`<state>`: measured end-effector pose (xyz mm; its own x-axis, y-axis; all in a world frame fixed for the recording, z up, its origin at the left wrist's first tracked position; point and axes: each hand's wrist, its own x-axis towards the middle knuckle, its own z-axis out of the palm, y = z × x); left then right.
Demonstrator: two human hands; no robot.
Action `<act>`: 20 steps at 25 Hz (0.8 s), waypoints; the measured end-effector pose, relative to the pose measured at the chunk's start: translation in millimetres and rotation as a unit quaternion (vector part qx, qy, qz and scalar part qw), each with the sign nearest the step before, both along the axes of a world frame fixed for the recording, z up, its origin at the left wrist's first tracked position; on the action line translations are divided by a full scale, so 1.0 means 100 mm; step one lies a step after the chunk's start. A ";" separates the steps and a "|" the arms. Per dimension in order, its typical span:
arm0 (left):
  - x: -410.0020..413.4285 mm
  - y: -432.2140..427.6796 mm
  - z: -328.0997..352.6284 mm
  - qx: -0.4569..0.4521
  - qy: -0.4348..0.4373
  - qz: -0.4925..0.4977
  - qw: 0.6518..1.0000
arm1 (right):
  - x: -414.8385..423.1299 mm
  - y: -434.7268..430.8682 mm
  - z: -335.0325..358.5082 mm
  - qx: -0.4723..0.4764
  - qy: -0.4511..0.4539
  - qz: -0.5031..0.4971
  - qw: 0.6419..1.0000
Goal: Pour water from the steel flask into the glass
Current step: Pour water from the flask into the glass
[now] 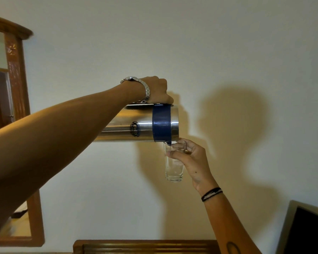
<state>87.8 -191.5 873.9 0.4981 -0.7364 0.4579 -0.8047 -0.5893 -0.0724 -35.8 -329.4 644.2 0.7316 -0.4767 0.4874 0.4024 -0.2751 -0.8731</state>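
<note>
The steel flask (136, 123), with a blue band near its mouth, lies tipped horizontal in mid air in front of a pale wall. My left hand (155, 90), with a metal watch at the wrist, grips the flask from above at its handle. The blue spout touches the rim of a tall clear glass (173, 167), which my right hand (189, 158) holds upright by its upper part just below the flask's mouth. Some water sits in the glass; the stream itself is hard to make out.
A wooden-framed mirror (18, 88) hangs on the wall at the left. A wooden furniture top (145, 245) runs along the bottom edge. A dark screen with a grey frame (308, 233) stands at the bottom right.
</note>
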 end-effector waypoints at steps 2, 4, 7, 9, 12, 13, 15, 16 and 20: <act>0.09 0.11 -0.07 -0.040 0.031 -0.005 0.999 | -0.01 -0.01 0.01 0.008 -0.010 -0.012 1.000; 0.22 0.28 -0.23 -0.095 0.061 -0.011 0.994 | -0.02 -0.04 0.04 0.010 -0.014 -0.020 1.000; 0.41 0.55 -0.64 -0.171 0.085 -0.004 0.982 | -0.04 -0.04 0.08 0.006 -0.009 -0.031 0.999; 0.46 0.68 -0.91 -0.255 0.146 -0.020 0.956 | -0.04 -0.02 0.10 0.000 0.000 -0.031 1.000; 0.44 0.77 -1.16 -0.408 0.265 -0.019 0.873 | -0.02 0.02 0.14 -0.006 0.009 -0.031 0.999; 0.43 0.78 -1.22 -0.445 0.292 -0.013 0.847 | 0.00 0.03 0.15 -0.001 0.009 -0.030 1.000; 0.43 0.80 -1.33 -0.516 0.345 -0.004 0.784 | 0.02 0.02 0.19 0.017 0.006 -0.026 1.000; 0.43 0.82 -1.37 -0.546 0.366 0.002 0.754 | 0.01 0.02 0.22 0.026 0.004 -0.028 0.999; 0.51 0.97 -1.47 -0.635 0.411 0.008 0.654 | -0.05 -0.03 0.35 0.033 0.003 -0.053 0.998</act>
<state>138.5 -94.2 726.5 0.9635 -0.0124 0.2675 -0.2570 0.2372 0.9368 -41.1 -332.4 679.1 0.6775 -0.5833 0.4479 0.3690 -0.2573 -0.8931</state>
